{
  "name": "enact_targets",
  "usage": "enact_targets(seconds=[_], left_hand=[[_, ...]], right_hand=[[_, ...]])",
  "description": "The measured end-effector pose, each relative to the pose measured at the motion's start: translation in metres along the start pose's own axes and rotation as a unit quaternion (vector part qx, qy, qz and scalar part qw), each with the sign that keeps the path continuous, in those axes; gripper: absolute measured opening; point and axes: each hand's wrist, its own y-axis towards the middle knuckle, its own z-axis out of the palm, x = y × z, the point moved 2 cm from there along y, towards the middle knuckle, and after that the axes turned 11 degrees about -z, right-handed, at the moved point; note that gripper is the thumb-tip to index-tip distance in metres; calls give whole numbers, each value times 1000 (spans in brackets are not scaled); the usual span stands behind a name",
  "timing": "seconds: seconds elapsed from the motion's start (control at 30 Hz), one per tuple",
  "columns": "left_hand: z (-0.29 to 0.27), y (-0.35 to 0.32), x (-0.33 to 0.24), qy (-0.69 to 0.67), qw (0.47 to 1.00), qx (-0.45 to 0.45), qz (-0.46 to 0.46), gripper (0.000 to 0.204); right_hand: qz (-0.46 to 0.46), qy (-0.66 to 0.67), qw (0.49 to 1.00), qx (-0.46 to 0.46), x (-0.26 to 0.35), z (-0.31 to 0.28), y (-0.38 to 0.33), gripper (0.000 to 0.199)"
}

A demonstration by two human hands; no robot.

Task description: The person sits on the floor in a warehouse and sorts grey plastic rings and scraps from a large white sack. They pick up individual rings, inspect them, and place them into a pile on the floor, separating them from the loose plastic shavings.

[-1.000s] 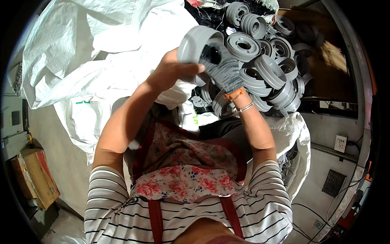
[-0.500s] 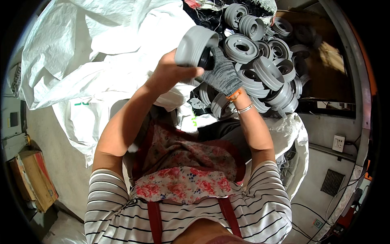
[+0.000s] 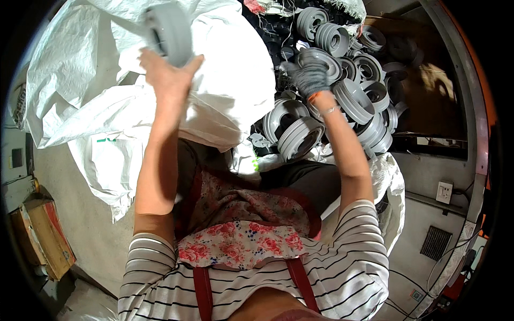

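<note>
A grey ribbed plastic ring point(image 3: 179, 35), smeared by motion, is over the white woven sack at the upper left. Just below it is my bare left hand point(image 3: 168, 75), thumb and fingers spread apart; the ring's lower edge overlaps the hand, and it looks loose rather than gripped. My right hand point(image 3: 310, 77) wears a grey knitted glove and hovers over the heap, beside another grey ring point(image 3: 326, 61) and small black parts. Motion blurs its fingertips, so its grip does not show. Nearer to me, a grey ring point(image 3: 300, 138) lies tilted in the heap.
White woven sack material point(image 3: 230, 69) spreads across the upper left. Several grey rings and black round pieces point(image 3: 273, 43) are piled at the upper right. A cardboard box point(image 3: 51, 235) stands at the lower left. Cables hang near a wall socket point(image 3: 444, 192) on the right.
My hands have separated. The left went left and up with the grey ring over the white sack, its fingers opening. My gloved right hand moved slightly right, away from the ring and its black insert.
</note>
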Motion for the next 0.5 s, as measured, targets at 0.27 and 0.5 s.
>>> enact_targets(seconds=[0.27,0.5], left_hand=[[29,1,34,-98,990,90,-49,69],[56,-17,12,-368,890,236,-129,62]], right_hand=[[-17,-290,948,129,-87,2,3,63],[103,848,519,7,18,-42,23,37]])
